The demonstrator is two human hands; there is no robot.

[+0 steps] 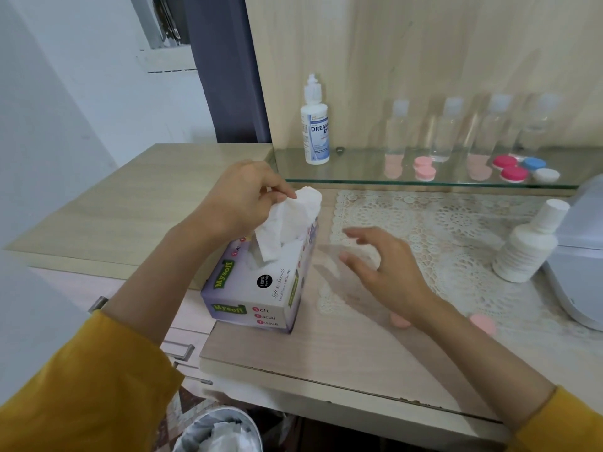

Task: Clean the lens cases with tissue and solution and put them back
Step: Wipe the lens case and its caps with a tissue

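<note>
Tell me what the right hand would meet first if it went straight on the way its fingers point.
Probably the tissue box: the right hand, open and blurred, points its fingers left toward the box's right side. Depth is unclear.

Left hand [241,197] pinches, right hand [385,265] hovers spread.

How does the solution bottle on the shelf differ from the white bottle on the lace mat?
The solution bottle stands on the glass shelf; the white bottle on the lace mat. The solution bottle bears a blue printed label; the white bottle shows none and is ribbed. The solution bottle ends in a narrow nozzle cap, the white bottle in a broad flat one. Both are white and capped.
</note>
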